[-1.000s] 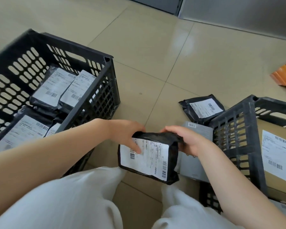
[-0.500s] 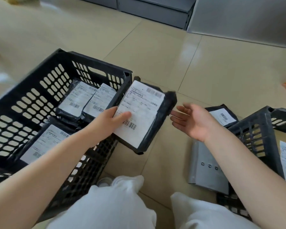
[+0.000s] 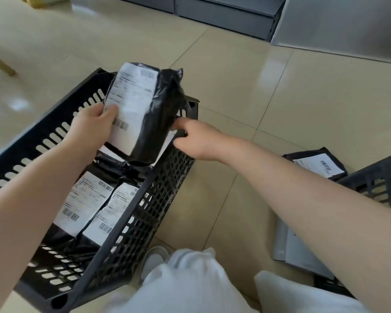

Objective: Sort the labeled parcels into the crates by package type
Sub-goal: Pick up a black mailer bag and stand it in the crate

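Observation:
My left hand (image 3: 93, 125) grips a black plastic parcel (image 3: 160, 114) by the left edge of its white label. It holds the parcel upright and tilted over the far end of the black crate (image 3: 131, 213) on my left. My right hand (image 3: 196, 138) reaches across the crate's right rim. Its fingertips are at the parcel's lower right side and grasp nothing that I can see. Several black labeled parcels (image 3: 86, 199) lie inside this crate. A second black crate (image 3: 379, 177) shows at the right edge, mostly hidden by my right forearm.
On the tiled floor by the right crate lie a black labeled parcel (image 3: 316, 163) and a flat grey parcel (image 3: 303, 251). My white-trousered knees (image 3: 190, 285) fill the bottom of the view. Grey cabinets (image 3: 224, 12) stand along the far wall.
My left hand carried the black parcel from over my lap to above the left crate. My right hand let go of it, then followed across to the crate's rim.

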A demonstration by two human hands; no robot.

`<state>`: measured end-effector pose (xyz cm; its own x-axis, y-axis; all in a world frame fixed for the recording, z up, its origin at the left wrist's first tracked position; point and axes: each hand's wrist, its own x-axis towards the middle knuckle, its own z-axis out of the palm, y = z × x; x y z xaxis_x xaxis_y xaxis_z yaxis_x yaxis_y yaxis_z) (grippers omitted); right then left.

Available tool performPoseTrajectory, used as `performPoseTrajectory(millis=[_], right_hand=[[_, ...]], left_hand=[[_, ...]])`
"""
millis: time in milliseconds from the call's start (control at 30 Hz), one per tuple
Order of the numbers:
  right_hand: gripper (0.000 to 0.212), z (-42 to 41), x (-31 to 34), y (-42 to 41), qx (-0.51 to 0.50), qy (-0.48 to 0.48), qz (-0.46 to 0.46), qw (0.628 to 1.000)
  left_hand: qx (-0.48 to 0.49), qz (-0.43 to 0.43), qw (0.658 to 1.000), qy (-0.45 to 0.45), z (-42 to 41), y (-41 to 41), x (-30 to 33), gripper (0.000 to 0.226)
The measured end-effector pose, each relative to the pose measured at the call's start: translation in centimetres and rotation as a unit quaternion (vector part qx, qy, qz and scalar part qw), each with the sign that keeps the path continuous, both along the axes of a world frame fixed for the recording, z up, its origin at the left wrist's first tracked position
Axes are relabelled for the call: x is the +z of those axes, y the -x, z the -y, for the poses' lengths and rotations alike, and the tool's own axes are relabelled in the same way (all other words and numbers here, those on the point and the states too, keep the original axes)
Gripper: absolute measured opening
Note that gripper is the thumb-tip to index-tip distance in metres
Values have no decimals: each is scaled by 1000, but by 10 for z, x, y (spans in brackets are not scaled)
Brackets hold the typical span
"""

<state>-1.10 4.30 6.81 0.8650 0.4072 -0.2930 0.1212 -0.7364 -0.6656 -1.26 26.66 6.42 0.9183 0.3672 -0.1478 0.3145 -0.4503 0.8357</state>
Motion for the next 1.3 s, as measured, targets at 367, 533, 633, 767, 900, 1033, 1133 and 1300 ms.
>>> performPoseTrajectory(millis=[367,533,633,767,900,1033,1133,1300], right_hand=[[84,-14,-51,36,208,292,187,914],[86,-16,-52,36,203,298,197,912],[84,-15,-54,36,201,296,213,909],[84,-12,-55,35,204,284,219,911],[82,-9,-56,35,204,271,230,912],[79,-10,-59,35,202,270,241,910],[81,-10,-62,35,203,275,247,907],[81,-9,-63,34,203,273,242,909]], left_hand=[[61,-26,993,-98,-56,-38,-48,28],[57,-48,972,-224,-77,-57,-48,33],[27,-70,955,-285,-79,-61,-57,30],[-5,-101,956,-274,-63,-59,-74,28],[5,-142,977,-160,-48,-54,-86,64],[-50,-127,974,-179,-52,-53,-96,104],[-62,-146,963,-217,-55,-56,-105,100],[-53,-180,952,-241,-41,-63,-104,95]])
